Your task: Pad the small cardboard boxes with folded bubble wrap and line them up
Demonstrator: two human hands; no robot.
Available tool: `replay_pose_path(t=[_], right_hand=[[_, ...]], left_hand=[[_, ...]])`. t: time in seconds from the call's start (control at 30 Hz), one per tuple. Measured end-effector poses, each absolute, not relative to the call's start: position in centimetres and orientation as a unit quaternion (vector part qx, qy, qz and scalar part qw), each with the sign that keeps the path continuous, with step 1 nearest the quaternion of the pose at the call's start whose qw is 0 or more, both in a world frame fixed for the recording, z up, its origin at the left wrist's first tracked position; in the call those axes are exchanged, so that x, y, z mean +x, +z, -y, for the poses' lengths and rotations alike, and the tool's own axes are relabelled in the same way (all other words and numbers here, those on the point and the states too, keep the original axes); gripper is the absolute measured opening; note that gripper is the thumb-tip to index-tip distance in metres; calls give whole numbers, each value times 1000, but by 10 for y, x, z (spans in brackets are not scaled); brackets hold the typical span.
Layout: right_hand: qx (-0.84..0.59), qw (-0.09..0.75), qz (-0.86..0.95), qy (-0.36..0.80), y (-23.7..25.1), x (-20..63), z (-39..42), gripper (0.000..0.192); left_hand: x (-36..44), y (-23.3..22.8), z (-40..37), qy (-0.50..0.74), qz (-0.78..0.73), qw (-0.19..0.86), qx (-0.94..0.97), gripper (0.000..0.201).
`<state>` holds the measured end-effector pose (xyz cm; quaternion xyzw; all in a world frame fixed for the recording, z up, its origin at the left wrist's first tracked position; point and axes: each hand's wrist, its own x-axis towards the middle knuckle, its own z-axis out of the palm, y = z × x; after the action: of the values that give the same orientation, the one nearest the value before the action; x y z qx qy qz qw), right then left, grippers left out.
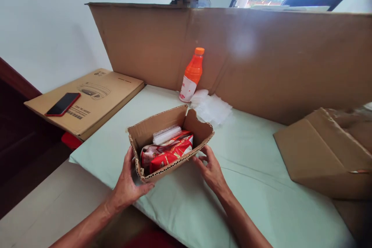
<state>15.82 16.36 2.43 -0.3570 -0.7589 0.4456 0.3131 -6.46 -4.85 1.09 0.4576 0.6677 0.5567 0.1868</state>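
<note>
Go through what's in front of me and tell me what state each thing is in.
Small cardboard box: open-topped, filled partway.
Red packets: inside the box; seals unclear.
Orange bottle: capped, standing.
Clear plastic: loose, beside the bottle.
Phone: lying flat, screen dark.
Printed carton: lying flat, under the phone.
Left hand: holding the box's left end.
Right hand: holding its right end.

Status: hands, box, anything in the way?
Left hand holds open box at left end; right hand at right. Red packets inside. Bottle behind, not blocking hands.
</note>
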Motion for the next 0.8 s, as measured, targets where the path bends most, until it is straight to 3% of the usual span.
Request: replay_pose_path(t=[0.13,0.3,0.53,0.67,0.8], right_hand=[[-364,295,745,474,19,159,-162,59],[-348,283,740,501,19,137,-172,58],[-221,323,771,503,17,41,-222,61],[-172,352,786,479,22,-39,-233,75],[-152,307,844,413,4,-88,-218,81]], left_hand=[[-75,5,42,571,-646,238,448,127],[-85,10,35,556,-679,219,426,134],[-122,18,15,602,-702,80,373,119],[-173,36,-1,629,-711,-20,315,114],[-234,57,-26,638,-703,-84,304,114]])
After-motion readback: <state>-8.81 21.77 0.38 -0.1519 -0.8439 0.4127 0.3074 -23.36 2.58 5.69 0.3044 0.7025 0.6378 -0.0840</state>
